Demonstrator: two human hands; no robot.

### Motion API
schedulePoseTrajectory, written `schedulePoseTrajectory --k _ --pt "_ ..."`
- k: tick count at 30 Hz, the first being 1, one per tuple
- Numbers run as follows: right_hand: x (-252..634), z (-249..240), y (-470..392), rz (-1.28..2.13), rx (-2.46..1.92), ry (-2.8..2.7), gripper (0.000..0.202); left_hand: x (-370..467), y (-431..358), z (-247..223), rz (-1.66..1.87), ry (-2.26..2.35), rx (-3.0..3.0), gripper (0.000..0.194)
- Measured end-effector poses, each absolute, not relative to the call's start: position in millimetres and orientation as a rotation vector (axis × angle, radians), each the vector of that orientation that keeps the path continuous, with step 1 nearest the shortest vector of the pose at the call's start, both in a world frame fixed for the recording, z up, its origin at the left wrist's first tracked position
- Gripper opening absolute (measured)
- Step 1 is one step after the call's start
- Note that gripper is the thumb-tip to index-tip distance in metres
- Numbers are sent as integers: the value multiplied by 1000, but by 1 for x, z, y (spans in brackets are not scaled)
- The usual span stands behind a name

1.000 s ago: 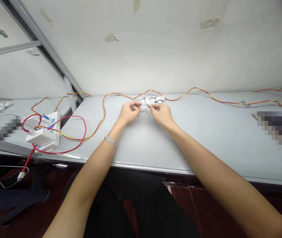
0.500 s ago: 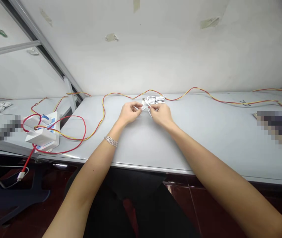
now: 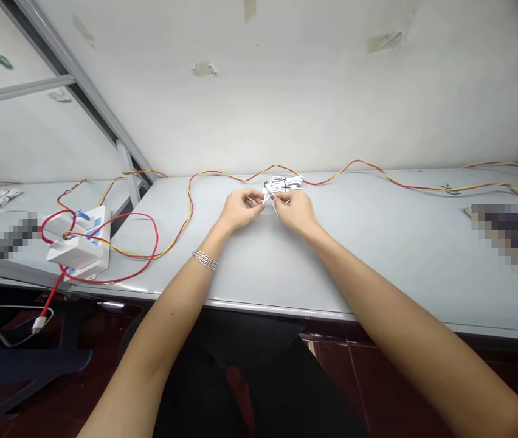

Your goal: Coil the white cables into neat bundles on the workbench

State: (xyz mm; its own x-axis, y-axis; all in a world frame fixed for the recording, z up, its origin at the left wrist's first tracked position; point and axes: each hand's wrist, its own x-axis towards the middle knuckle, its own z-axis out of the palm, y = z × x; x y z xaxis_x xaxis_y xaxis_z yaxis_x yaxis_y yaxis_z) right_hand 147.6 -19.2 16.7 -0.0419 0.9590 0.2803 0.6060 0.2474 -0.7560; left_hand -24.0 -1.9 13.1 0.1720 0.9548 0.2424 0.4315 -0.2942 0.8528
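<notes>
A coiled white cable (image 3: 286,183), bound with a dark tie, lies near the back of the grey table (image 3: 268,261). Just in front of it, my left hand (image 3: 242,208) pinches a white end of the cable between thumb and fingers. My right hand (image 3: 294,210) is closed on a white strand right beside it, the two sets of fingertips almost meeting. A connector with a metal tip shows at the coil's left end, above the fingertips. My fingers partly hide what they grip.
Red and yellow twisted wires (image 3: 213,172) run along the table's back edge by the white wall. At left stands a white power strip (image 3: 101,243) with plugged-in chargers (image 3: 74,252) and looped red wire. A blurred-out object (image 3: 514,237) lies at right.
My left hand has shifted very slightly right, toward my right hand. Both hands keep their pinch on the white cable, and the coil stays in place.
</notes>
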Motion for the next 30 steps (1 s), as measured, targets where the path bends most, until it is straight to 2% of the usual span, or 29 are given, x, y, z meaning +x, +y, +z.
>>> schedulePoseTrajectory --k 10,15,22,30 --pt "147 15 -17 611 -1455 -1726 23 -30 8 3 1151 1331 1859 20" --pt "146 14 -17 603 -1403 -1756 24 -30 7 2 1117 1318 1848 29" --pt "146 10 -16 587 -1376 -1757 24 -28 3 6 959 1282 1948 24" --pt "145 11 -16 609 -1352 -1745 27 -27 6 3 1063 1317 1836 17"
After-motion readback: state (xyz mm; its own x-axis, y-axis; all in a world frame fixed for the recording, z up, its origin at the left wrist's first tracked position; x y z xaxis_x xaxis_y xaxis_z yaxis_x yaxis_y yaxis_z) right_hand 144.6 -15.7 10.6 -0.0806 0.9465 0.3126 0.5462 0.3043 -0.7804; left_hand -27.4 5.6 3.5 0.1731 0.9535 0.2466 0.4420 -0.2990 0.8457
